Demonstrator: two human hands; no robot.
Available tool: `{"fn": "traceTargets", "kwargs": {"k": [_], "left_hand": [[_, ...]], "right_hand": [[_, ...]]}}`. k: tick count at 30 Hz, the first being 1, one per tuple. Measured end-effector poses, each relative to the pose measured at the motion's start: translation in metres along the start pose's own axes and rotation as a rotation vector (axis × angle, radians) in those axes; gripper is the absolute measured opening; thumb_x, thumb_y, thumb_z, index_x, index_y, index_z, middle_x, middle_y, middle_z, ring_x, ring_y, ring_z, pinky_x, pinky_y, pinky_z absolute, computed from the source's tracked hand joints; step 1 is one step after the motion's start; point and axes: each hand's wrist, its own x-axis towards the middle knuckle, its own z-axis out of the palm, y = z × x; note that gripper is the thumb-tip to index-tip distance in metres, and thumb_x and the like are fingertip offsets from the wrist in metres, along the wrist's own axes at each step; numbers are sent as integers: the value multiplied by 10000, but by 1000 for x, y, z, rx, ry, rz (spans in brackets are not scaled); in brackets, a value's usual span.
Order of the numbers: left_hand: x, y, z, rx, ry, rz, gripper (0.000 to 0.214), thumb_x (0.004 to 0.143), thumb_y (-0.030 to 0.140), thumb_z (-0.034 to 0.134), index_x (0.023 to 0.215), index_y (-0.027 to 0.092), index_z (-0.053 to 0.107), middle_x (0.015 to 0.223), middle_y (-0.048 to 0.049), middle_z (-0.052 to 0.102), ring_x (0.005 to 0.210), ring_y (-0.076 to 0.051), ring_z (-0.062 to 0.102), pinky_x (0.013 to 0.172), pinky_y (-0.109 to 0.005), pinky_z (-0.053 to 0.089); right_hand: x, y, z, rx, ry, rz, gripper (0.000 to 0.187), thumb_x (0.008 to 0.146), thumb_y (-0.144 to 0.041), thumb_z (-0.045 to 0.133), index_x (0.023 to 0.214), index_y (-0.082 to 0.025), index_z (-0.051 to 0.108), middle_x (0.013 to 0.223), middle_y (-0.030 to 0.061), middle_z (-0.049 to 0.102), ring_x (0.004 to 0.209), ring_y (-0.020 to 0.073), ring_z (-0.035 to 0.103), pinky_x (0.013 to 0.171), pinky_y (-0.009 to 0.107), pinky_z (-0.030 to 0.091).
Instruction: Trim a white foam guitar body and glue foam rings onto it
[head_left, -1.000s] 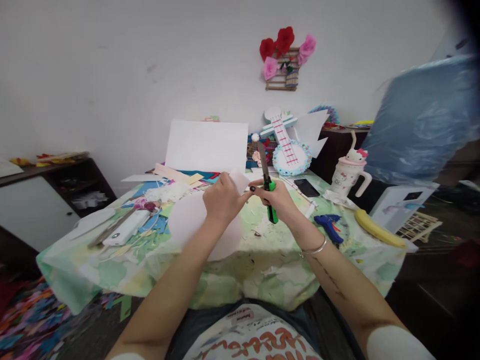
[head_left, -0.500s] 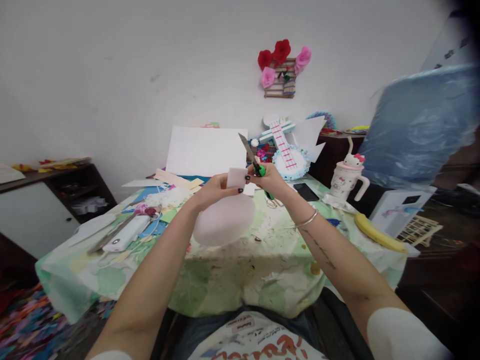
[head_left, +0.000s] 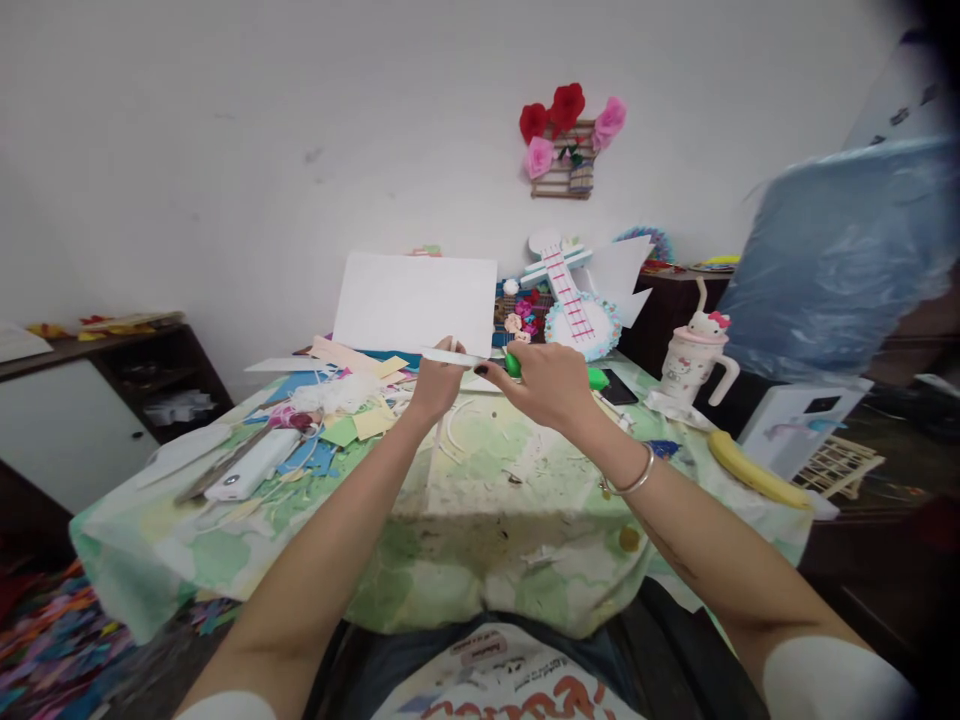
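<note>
Over the tablecloth [head_left: 517, 575], the right hand [head_left: 551, 388] has levelled the knife [head_left: 512, 364].

The knife [head_left: 512, 365] in your right hand [head_left: 551, 385] has a bright green handle, showing at both ends of your fist; its pale blade is out, roughly level, pointing left across your left hand [head_left: 436, 388]. That hand grips your thin white piece [head_left: 433, 456], turned nearly edge-on below it, its outline unreadable; whether the blade touches it, you can't tell
</note>
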Motion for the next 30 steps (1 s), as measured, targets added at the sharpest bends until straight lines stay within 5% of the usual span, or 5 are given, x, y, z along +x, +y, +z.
{"fn": "traceTargets", "kwargs": {"k": [13,30], "left_hand": [[-21,8,11,103,39,103,160,661,79,407,649,210,315,577,39,330,557,-122,311,541,-264,256],[-20,-2,9,123,59,107,126,640,121,400,672,217,325,615,25,377,582,-135,353,577,-264,295]], "right_hand": [[-2,-2,3,-39,12,4,709,828,-706,199,651,-156,609,561,81,570,535,144,467,513,270,170],[2,-2,1,-75,-16,-3,750,828,-713,164,631,-142,608,562,93,565,528,142,474,507,265,198]]}}
